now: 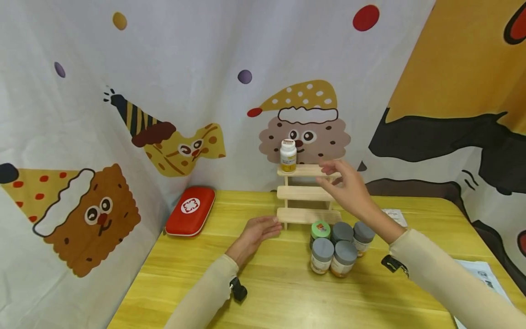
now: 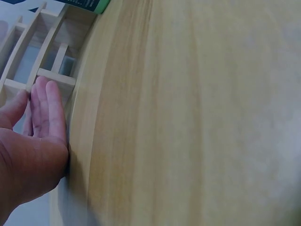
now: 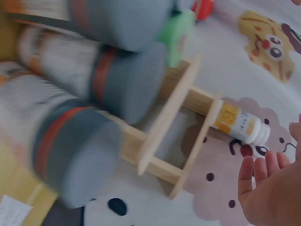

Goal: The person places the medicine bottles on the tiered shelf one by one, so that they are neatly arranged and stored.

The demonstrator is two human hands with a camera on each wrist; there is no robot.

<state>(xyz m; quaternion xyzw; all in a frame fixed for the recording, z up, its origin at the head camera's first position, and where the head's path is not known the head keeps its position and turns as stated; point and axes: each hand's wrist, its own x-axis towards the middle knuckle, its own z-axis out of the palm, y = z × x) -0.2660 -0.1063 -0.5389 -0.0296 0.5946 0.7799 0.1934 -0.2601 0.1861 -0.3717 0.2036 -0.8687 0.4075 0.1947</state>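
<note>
A wooden three-tier rack point(image 1: 308, 215) stands at the back of the table. On its top tier, at the left end, stands a white bottle with a yellow label point(image 1: 288, 157), also seen in the right wrist view point(image 3: 237, 123). My left hand point(image 1: 255, 233) touches the rack's lower left side with straight fingers, as the left wrist view shows too point(image 2: 37, 136). My right hand point(image 1: 345, 185), fingers slightly bent and holding nothing, hovers by the right end of the top tier. Before the rack stand several jars with grey lids point(image 1: 322, 250) and one with a green lid point(image 1: 320, 229).
A red case point(image 1: 190, 211) lies at the table's back left. A small white packet point(image 1: 395, 216) is behind my right forearm, and a printed sheet point(image 1: 482, 276) lies at the right edge. A patterned cloth point(image 1: 205, 59) hangs behind the table.
</note>
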